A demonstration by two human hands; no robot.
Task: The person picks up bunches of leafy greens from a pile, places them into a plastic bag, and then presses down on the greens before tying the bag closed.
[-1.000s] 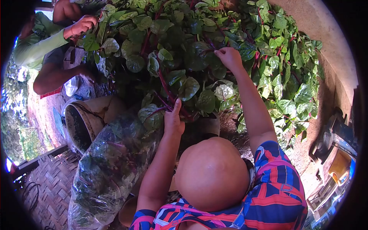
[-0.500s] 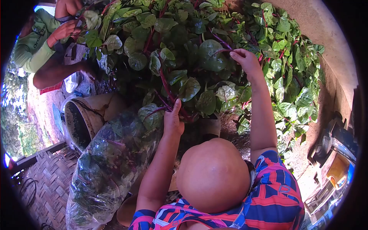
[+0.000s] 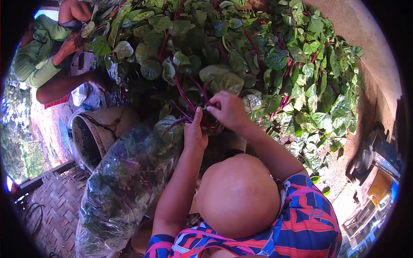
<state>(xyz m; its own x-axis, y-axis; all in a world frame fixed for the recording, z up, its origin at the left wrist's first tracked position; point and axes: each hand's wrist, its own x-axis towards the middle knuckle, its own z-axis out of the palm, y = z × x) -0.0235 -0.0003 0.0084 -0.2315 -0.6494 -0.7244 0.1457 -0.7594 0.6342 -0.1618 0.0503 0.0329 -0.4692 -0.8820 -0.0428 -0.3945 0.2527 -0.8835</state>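
Note:
My left hand is closed round a bunch of red Malabar spinach stems with broad, glossy green leaves. Just to its right, the fingers of my right hand pinch a single purple-red stem beside the bunch. A large leaf on that side is smeared by motion. Beyond both hands spreads a big heap of the same Malabar spinach. Below and left of my left hand stands a clear plastic bag filled with leafy greens.
A dirty white bucket lies tipped behind the bag. At the upper left sits another person in a green sleeve, one hand at the heap's edge. A woven mat covers the lower left. Assorted items lie at the right by a curved wall.
My right hand has come left and down from the heap to beside my left hand, bringing a stem with it. My left hand has stayed in place. The other person's hand has shifted slightly.

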